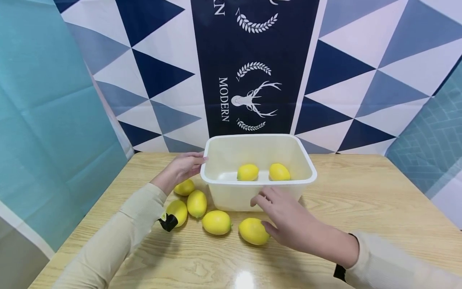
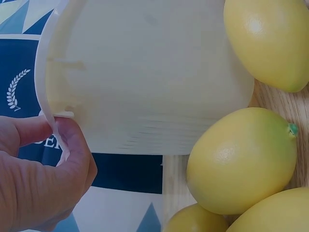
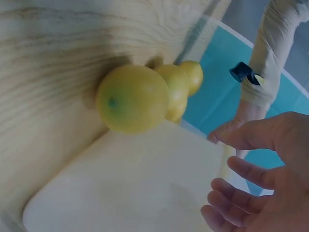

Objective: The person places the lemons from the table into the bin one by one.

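On the bench, we pinch the white tub at its left rim with our left grip; two lemons sit inside, five more lemons lie outside it. Our right grip holds nothing, its fingers loosely bent before the tub's near side. To work well, we should probably brace the tub gently and cup the nearest lemon round its middle, without squeezing hard.

White bin, upright, two yellow lemons inside, five more lemons just outside
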{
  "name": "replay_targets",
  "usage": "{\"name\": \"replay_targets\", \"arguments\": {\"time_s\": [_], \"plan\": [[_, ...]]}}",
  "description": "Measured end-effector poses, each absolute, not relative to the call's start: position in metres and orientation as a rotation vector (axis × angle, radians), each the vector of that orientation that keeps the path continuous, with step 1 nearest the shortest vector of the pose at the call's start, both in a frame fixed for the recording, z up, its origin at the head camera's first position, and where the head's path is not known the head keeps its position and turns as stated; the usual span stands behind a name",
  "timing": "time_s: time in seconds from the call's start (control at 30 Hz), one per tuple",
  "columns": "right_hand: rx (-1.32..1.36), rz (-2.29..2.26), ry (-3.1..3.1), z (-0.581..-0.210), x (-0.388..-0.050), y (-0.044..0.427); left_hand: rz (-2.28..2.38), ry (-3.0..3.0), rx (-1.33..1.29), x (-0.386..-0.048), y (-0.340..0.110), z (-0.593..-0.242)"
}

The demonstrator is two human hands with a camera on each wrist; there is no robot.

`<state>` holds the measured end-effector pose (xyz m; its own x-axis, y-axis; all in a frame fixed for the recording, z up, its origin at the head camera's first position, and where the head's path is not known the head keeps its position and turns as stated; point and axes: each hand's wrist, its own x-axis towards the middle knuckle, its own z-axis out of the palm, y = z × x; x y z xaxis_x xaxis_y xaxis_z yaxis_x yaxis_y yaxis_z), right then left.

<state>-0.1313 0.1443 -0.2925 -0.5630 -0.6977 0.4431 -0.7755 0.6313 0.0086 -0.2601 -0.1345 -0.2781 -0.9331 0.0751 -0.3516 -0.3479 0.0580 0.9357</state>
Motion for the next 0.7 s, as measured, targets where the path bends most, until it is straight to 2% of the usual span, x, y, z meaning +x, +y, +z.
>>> {"name": "replay_targets", "arguments": {"time_s": [0.7], "plan": [[1.36, 0.22, -2.687, -0.317, -0.126, 0.139, 1.884, 2.041, -0.287, -0.258, -0.134, -0.272]]}}
